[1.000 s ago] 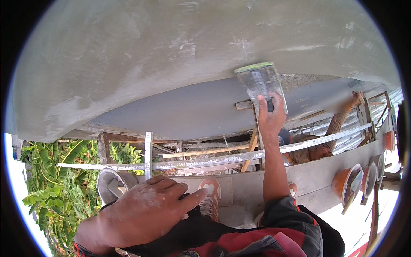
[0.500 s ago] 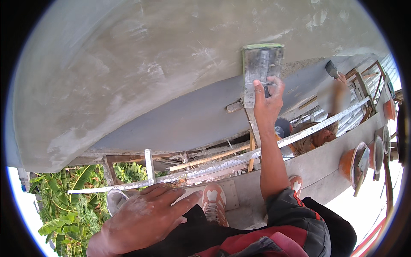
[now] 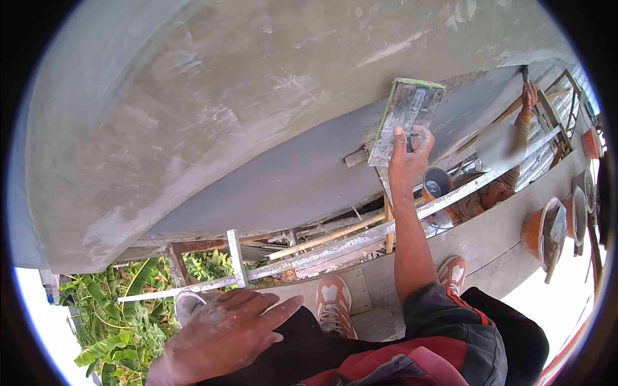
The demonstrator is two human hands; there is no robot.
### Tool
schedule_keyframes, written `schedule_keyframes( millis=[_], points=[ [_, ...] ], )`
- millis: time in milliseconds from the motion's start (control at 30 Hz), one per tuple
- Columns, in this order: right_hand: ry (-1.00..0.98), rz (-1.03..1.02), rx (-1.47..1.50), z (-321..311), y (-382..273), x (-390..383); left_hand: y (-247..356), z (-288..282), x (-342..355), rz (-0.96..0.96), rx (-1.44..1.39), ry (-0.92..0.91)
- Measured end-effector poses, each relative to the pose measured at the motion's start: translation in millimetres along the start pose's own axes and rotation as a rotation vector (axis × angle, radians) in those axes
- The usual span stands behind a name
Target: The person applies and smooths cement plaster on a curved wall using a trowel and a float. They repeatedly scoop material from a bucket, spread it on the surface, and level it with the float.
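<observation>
Right hand (image 3: 407, 156), upper centre-right, grips a plastering float (image 3: 405, 119) against the grey wall (image 3: 193, 116); left hand (image 3: 225, 334) rests spread, lower left.

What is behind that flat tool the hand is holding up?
Behind the plastering float held by the right hand is the grey plastered wall, wet and smooth there. The patch of wall right under the float is covered, so it cannot be seen.
</observation>
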State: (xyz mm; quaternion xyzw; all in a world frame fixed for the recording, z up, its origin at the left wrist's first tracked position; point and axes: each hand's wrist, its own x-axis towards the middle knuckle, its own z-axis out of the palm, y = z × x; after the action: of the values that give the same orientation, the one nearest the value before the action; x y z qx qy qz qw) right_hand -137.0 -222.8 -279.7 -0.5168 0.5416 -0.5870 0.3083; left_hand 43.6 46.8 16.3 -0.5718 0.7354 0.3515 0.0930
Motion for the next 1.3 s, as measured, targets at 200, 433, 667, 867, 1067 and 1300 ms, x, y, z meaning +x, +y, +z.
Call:
schedule_keyframes(
  millis=[200,433,667,867,1067,1300],
  points=[
    [-0.300,-0.353,-0.098,41.7,13.5,-50.5,3.5,-5.5,6.3,0.037,0.062,0.017],
    [0.005,-0.123,-0.058,-1.2,17.8,0.9,-2.7,2.8,-5.0,-0.018,0.001,-0.008],
    [-0.377,-0.368,-0.131,34.8,7.4,-36.0,5.4,-7.3,8.9,0.039,0.032,0.053],
    [0.149,0.184,0.276,-29.7,-5.3,24.0,-1.0,-3.5,-7.4,-0.087,0.010,-0.020],
    [0.026,0.347,0.589,-9.0,2.6,-38.2,3.3,-8.2,7.7,-0.015,0.069,-0.009],
    [-0.067,0.506,0.607,41.8,-3.8,-70.3,-9.3,16.7,-18.1,-0.239,0.059,-0.024]
  ],
)
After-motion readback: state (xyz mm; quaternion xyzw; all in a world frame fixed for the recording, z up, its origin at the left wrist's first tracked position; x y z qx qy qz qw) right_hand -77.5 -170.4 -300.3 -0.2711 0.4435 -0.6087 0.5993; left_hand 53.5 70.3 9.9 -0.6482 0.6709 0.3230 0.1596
